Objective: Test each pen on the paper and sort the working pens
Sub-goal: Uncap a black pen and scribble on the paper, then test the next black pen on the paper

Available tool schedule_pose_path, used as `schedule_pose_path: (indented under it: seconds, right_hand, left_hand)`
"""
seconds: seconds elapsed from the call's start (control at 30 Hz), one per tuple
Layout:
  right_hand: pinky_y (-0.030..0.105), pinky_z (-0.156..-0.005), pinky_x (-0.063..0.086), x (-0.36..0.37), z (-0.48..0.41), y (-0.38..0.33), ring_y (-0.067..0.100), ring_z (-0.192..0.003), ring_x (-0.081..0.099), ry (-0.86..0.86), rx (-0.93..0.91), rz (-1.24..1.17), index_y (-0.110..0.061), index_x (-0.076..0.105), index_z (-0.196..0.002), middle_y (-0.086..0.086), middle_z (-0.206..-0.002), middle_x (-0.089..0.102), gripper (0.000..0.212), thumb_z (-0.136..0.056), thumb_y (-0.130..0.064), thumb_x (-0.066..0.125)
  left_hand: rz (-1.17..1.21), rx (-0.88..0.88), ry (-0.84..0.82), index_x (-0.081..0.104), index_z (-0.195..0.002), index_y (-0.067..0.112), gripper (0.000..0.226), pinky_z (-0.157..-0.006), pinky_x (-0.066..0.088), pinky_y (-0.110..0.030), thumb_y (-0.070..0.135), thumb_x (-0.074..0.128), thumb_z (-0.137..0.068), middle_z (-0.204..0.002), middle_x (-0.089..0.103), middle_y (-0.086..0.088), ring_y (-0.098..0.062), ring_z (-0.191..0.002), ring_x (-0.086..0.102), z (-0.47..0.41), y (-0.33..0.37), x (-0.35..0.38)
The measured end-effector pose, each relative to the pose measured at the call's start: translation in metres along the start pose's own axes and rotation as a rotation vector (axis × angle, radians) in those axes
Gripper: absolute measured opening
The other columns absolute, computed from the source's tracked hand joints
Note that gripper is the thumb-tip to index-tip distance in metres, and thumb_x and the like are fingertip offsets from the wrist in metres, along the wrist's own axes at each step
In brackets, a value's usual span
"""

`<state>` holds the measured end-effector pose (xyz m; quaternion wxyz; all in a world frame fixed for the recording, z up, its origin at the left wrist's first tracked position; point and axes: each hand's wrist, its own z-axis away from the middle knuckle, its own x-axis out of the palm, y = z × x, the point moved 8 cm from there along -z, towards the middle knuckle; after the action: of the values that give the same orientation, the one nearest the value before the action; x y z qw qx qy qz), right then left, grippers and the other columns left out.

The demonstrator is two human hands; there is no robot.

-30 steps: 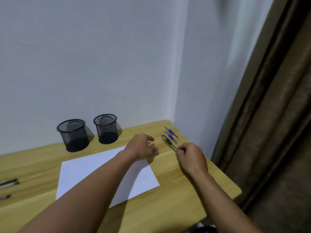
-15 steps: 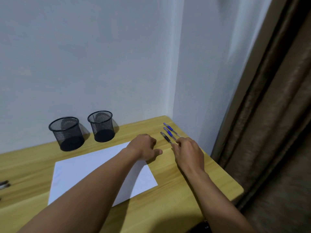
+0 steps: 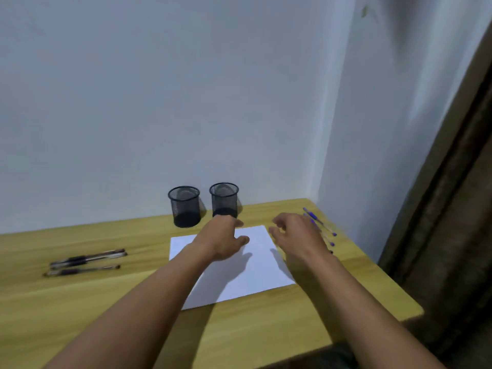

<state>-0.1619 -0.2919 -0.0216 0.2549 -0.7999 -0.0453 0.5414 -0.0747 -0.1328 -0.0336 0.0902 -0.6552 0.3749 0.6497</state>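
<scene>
Head view: the blue pens (image 3: 319, 225) are seen lying on the tabletop (image 3: 266, 328) at the far right corner, just beside and partly behind the right hand (image 3: 295, 235). Their long axes run from far-left to near-right. This hand is held open with curled fingers, and nothing is gripped. The left hand (image 3: 223, 239) is spread loosely over the paper (image 3: 253, 278), also empty. The right hand is judged nearer to these pens. More pens (image 3: 85, 262) lie well apart at the left.
</scene>
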Motion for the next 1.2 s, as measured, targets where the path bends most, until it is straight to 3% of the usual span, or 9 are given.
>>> schedule_pose_path:
  seconds: [0.1, 0.43, 0.57, 0.73, 0.87, 1.07, 1.2]
  right_hand:
    - [0.029, -0.082, 0.046, 0.02, 0.002, -0.051, 0.022, -0.114, 0.064, -0.078, -0.097, -0.007, -0.016, 0.071, -0.121, 0.001, -0.118, 0.073, 0.034, -0.096, -0.036, 0.061]
    - [0.036, -0.094, 0.051, 0.12, 0.021, -0.211, 0.024, -0.12, 0.061, -0.337, -0.387, -0.037, -0.013, 0.063, -0.134, 0.005, -0.131, 0.068, 0.044, -0.098, -0.037, 0.06]
    - [0.038, -0.094, 0.053, 0.165, 0.031, -0.258, 0.028, -0.116, 0.063, -0.407, -0.453, -0.023, -0.017, 0.063, -0.134, 0.008, -0.13, 0.067, 0.044, -0.095, -0.037, 0.062]
    - [0.038, -0.078, 0.054, 0.198, 0.041, -0.289, 0.028, -0.094, 0.064, -0.4, -0.511, -0.011, -0.018, 0.067, -0.122, 0.008, -0.113, 0.067, 0.028, -0.098, -0.025, 0.055]
    - [0.041, -0.073, 0.056, 0.22, 0.042, -0.3, 0.028, -0.085, 0.064, -0.382, -0.562, 0.051, -0.017, 0.067, -0.099, 0.007, -0.101, 0.069, 0.017, -0.097, -0.02, 0.05]
    - [0.037, -0.073, 0.05, 0.231, 0.041, -0.304, 0.026, -0.102, 0.058, -0.306, -0.618, 0.056, -0.014, 0.068, -0.102, 0.005, -0.112, 0.064, 0.019, -0.101, -0.017, 0.05]
    - [0.041, -0.08, 0.055, 0.223, 0.041, -0.299, 0.023, -0.098, 0.058, -0.294, -0.617, 0.051, -0.014, 0.071, -0.107, 0.004, -0.112, 0.063, 0.02, -0.1, -0.016, 0.052]
  left_hand:
    - [0.015, -0.076, 0.054, 0.059, -0.136, 0.016, 0.054, -0.104, 0.045, -0.033, 0.044, 0.064, -0.089, -0.139, 0.059, -0.001, -0.018, -0.129, 0.053, 0.036, -0.041, -0.024]
    - [-0.027, -0.357, 0.164, 0.065, -0.128, 0.017, 0.047, -0.101, 0.047, -0.034, 0.041, 0.067, -0.088, -0.129, 0.066, -0.001, -0.02, -0.121, 0.059, 0.143, -0.181, -0.085]
    - [-0.094, -0.447, 0.214, 0.067, -0.122, 0.02, 0.038, -0.09, 0.05, -0.034, 0.035, 0.064, -0.088, -0.12, 0.068, -0.003, -0.023, -0.111, 0.062, 0.172, -0.227, -0.099]
    - [-0.121, -0.474, 0.254, 0.069, -0.106, 0.022, 0.038, -0.076, 0.056, -0.041, 0.033, 0.045, -0.078, -0.102, 0.072, -0.002, -0.026, -0.094, 0.066, 0.188, -0.259, -0.103]
    - [-0.183, -0.452, 0.278, 0.068, -0.106, 0.026, 0.028, -0.075, 0.055, -0.04, 0.034, 0.049, -0.088, -0.099, 0.072, 0.001, -0.025, -0.092, 0.065, 0.189, -0.268, -0.098]
    - [-0.279, -0.417, 0.251, 0.069, -0.117, 0.022, 0.029, -0.086, 0.05, -0.04, 0.023, 0.052, -0.093, -0.119, 0.067, -0.001, -0.025, -0.109, 0.057, 0.185, -0.274, -0.094]
    - [-0.37, -0.389, 0.197, 0.072, -0.11, 0.028, 0.023, -0.083, 0.047, -0.035, 0.028, 0.059, -0.091, -0.117, 0.065, 0.002, -0.021, -0.107, 0.053, 0.183, -0.271, -0.097]
